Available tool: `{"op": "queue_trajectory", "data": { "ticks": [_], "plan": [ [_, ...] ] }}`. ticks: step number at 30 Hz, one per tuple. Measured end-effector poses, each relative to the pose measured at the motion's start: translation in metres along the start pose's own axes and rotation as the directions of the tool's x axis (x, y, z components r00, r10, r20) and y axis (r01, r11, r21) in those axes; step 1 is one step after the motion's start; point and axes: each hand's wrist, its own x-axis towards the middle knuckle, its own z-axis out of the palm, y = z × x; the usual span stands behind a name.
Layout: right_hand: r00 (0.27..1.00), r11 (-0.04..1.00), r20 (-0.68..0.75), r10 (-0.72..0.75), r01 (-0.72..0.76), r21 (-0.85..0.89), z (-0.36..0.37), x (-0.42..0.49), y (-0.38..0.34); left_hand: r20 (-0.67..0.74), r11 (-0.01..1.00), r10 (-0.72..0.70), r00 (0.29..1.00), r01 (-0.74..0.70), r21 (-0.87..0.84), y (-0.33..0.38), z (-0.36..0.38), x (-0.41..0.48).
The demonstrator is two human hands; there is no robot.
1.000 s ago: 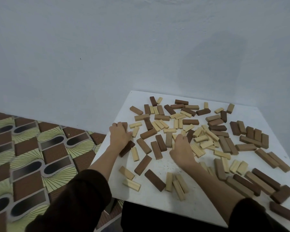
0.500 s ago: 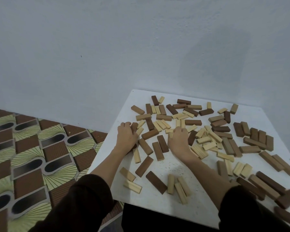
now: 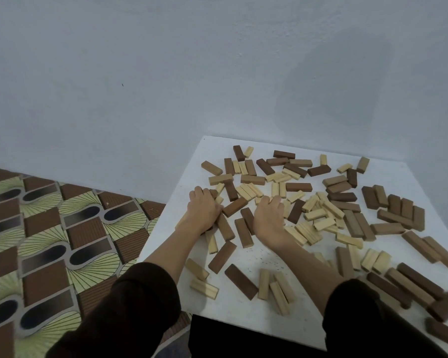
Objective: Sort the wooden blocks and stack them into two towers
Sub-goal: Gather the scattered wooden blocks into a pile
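Observation:
Dark brown, mid brown and pale wooden blocks lie scattered flat over a white table (image 3: 246, 315). My left hand (image 3: 203, 209) sits near the table's left edge, its fingers curled round dark brown blocks (image 3: 213, 193) that stick out past its fingertips and wrist. Beside it, my right hand (image 3: 268, 217) lies knuckles up in the middle of the pile. Its fingers curl down onto a block hidden beneath the palm, next to pale blocks (image 3: 279, 189). No block stands on another as a tower.
A row of brown blocks (image 3: 396, 205) lies at the right. Loose pale blocks (image 3: 277, 289) and a dark block (image 3: 241, 281) lie near the front edge. A wall rises behind the table. Patterned flooring (image 3: 49, 241) lies to the left.
Both hands have moved away from me, deeper into the pile. My right hand has slid left and forward over a brown block; the left one still grips its dark blocks.

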Motion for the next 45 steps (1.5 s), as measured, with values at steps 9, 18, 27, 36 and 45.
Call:
{"op": "queue_trajectory", "data": {
  "ticks": [9, 18, 27, 36, 45],
  "plan": [
    [0.993, 0.995, -0.084, -0.080, 0.085, 0.059, -0.007, 0.011, 0.026, 0.112, 0.961, 0.120, 0.986, -0.144, 0.237, 0.012, -0.025, -0.004],
    [0.984, 0.995, -0.160, -0.083, 0.091, 0.040, -0.054, 0.032, 0.085, -0.072, 0.937, 0.206, 0.976, -0.218, -0.275, 0.120, -0.020, -0.008],
    [0.985, 0.983, -0.103, -0.139, 0.150, 0.109, -0.089, 0.025, 0.114, -0.027, 0.832, 0.396, 0.918, -0.371, -0.413, 0.160, -0.013, -0.004],
    [0.903, 0.882, 0.002, -0.430, 0.420, 0.212, -0.061, -0.010, 0.084, -0.004, 0.888, 0.197, 0.980, -0.180, -0.424, 0.044, -0.043, -0.028],
    [0.858, 0.881, 0.201, -0.473, 0.462, 0.100, -0.019, -0.033, 0.020, 0.109, 0.960, 0.029, 0.994, 0.002, -0.279, -0.039, -0.046, -0.066]
  ]
}}
